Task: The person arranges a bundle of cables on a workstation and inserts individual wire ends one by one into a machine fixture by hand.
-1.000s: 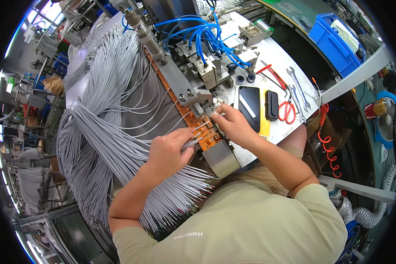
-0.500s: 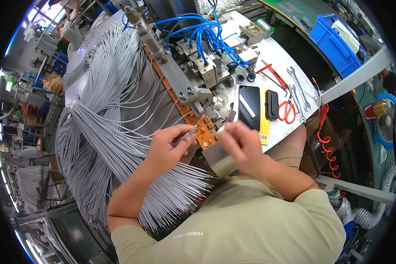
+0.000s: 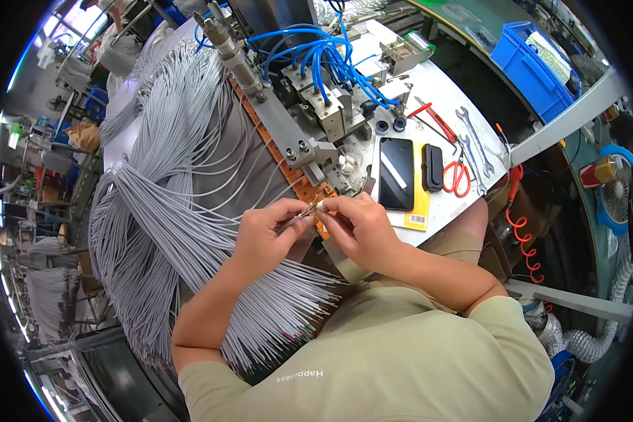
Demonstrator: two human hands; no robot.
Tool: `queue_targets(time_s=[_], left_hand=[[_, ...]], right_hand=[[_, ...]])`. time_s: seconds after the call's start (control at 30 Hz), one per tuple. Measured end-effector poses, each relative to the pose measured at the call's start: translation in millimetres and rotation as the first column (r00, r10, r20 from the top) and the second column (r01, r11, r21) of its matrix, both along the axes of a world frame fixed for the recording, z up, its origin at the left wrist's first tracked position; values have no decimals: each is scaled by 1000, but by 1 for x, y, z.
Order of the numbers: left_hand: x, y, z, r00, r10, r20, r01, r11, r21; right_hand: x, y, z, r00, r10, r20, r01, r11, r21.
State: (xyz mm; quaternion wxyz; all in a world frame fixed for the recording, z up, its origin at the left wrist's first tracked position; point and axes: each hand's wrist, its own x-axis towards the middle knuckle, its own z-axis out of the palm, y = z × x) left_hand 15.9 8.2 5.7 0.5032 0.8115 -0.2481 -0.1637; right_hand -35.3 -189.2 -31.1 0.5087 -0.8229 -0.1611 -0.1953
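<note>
In front of my body both hands meet over the near end of an orange fixture strip (image 3: 307, 191). My left hand (image 3: 261, 238) is closed in a pinch around a thin grey cable end (image 3: 304, 213). Fingertips of my right hand (image 3: 364, 231) press together at the tip of that cable end; whatever they grip is too small to make out. Something whitish shows at the right fingertips. A large bundle of grey cables (image 3: 169, 183) fans out beneath and left of my left forearm, its cut ends toward my lap.
Beyond my hands stands a metal machine (image 3: 274, 116) with blue air hoses (image 3: 323, 53). At right on the white table lie a black phone (image 3: 397, 172), a black case (image 3: 432, 167), red-handled scissors (image 3: 458, 177) and wrenches (image 3: 475, 141). A red coiled hose (image 3: 520, 235) hangs beside the table.
My right hand has moved left, from beside the orange fixture to the cable end at my left fingertips. My left hand has stayed nearly in place, still pinching.
</note>
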Motion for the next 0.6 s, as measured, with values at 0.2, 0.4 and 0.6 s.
queue_targets(time_s=[0.2, 0.4, 0.6], left_hand=[[-1, -3, 6, 1000, -23, 14, 22, 1000, 22], [-3, -2, 7, 998, -65, 12, 64, 996, 55], [-1, -2, 12, 977, -86, -194, 81, 996, -32]], right_hand=[[3, 2, -2, 1000, -4, -12, 4, 1000, 31], [4, -5, 3, 989, 102, -110, -100, 995, 19], [12, -13, -3, 983, 169, 69, -163, 983, -88]])
